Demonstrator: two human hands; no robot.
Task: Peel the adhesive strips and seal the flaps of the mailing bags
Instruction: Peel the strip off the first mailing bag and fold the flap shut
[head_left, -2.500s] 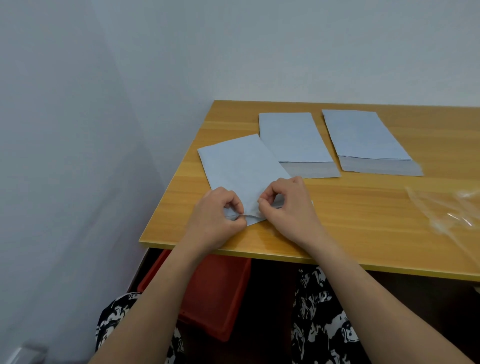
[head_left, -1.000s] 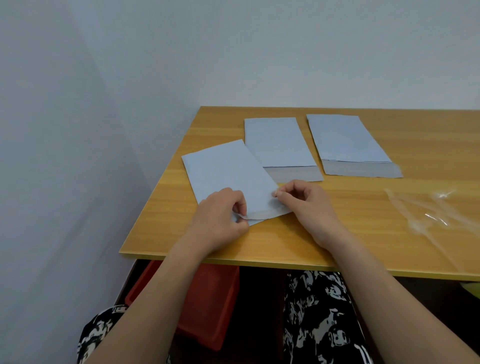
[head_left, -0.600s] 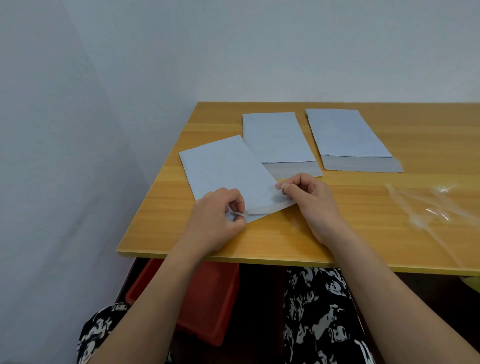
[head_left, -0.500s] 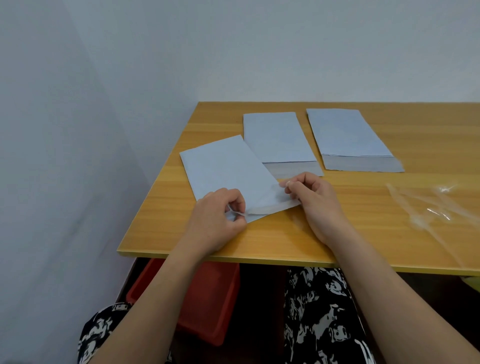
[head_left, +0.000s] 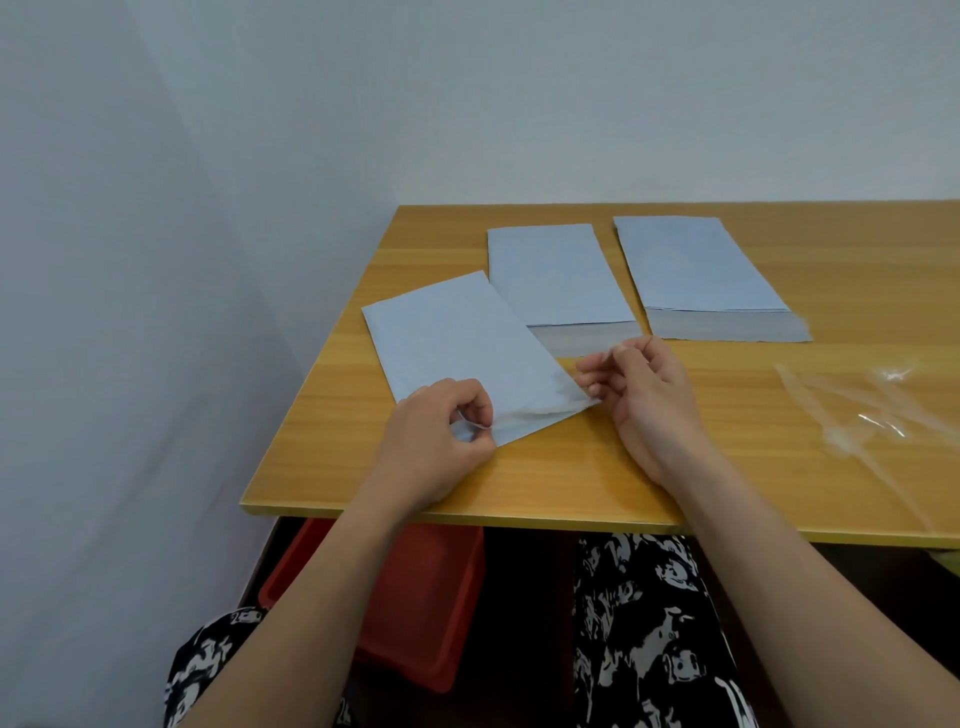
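Observation:
A pale blue mailing bag (head_left: 457, 345) lies slanted on the wooden table (head_left: 571, 467), its open flap end nearest me. My left hand (head_left: 441, 441) pinches the left corner of that flap. My right hand (head_left: 641, 395) pinches a thin clear adhesive strip (head_left: 566, 402), which stretches from the flap toward the right corner, mostly peeled off. Farther back lie two stacks of the same bags, one in the middle (head_left: 556, 275) and one to the right (head_left: 696, 270), each with grey flaps facing me.
Several peeled clear strips (head_left: 862, 415) lie in a loose heap on the table at the right. A red bin (head_left: 415, 597) stands under the table's front edge, beside my patterned lap. White walls close the left and far sides.
My right hand has drawn the clear strip rightward along the flap, from near my left hand to past the bag's right corner. My left hand has kept its hold.

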